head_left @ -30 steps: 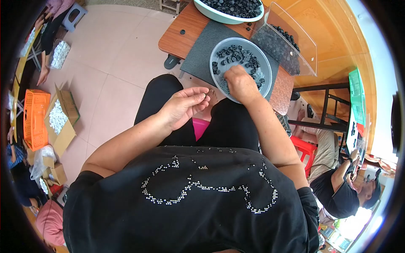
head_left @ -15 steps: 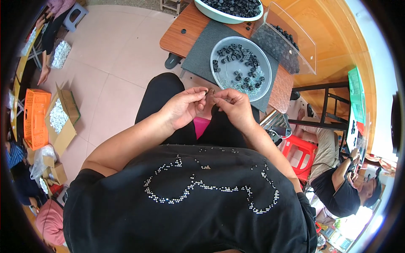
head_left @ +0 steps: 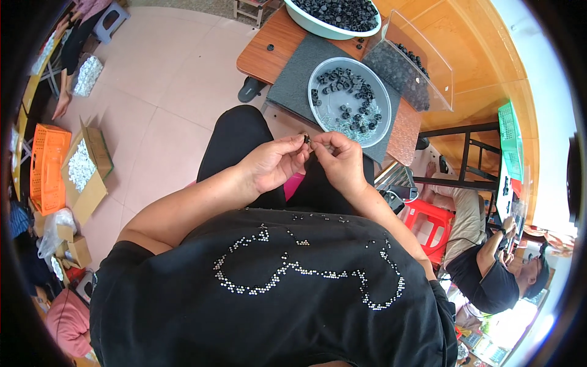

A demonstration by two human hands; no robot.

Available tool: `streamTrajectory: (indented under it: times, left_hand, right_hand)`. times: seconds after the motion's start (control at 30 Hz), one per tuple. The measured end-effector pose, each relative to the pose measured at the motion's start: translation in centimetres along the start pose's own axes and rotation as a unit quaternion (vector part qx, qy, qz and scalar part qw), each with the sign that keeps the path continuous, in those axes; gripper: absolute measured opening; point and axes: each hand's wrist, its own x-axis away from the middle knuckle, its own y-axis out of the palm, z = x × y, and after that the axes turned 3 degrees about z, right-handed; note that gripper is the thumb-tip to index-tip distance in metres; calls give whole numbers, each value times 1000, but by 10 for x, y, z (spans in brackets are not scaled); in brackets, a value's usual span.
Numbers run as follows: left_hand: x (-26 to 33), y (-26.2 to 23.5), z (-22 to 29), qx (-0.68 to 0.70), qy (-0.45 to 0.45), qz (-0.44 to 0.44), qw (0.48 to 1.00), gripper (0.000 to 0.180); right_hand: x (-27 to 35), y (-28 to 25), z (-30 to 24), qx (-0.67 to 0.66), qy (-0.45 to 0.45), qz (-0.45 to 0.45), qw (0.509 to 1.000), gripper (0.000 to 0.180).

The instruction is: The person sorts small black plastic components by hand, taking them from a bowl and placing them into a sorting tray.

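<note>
In front of my lap, my left hand (head_left: 272, 165) pinches a small black plastic part (head_left: 306, 139) between thumb and fingertips. My right hand (head_left: 341, 160) is closed in a pinch right beside it, its fingertips meeting the part. Whatever the right fingers hold is too small to make out. Just beyond my hands, a round translucent tray (head_left: 386, 93) holds loose black plastic parts (head_left: 346, 81) and a heap of thin, clear greenish pieces (head_left: 359, 127). The tray rests on a dark grey mat (head_left: 292, 85).
A pale green basin (head_left: 333, 32) heaped with black parts stands at the table's (head_left: 260, 58) far side. A clear acrylic box (head_left: 422, 82) with more parts is right of the tray. A red stool (head_left: 431, 223) and a seated person (head_left: 489, 275) are at right; cartons (head_left: 92, 177) lie left.
My two hands have come closer together, the right fingertips now touching the part in the left. The view has shifted slightly.
</note>
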Motion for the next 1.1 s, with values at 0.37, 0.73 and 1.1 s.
streamTrajectory:
  times: [0.37, 0.73, 1.1]
  left_hand:
    - [0, 3, -7, -173, 89, 21, 981, 11]
    - [3, 3, -6, -117, 28, -16, 993, 10]
    - [0, -1, -6, -87, -1, -20, 996, 14]
  right_hand:
    - [4, -3, -6, 188, -185, 39, 964, 9]
    - [6, -6, 11, -29, 3, 1, 1000, 5]
    - [5, 0, -3, 120, -182, -12, 976, 18]
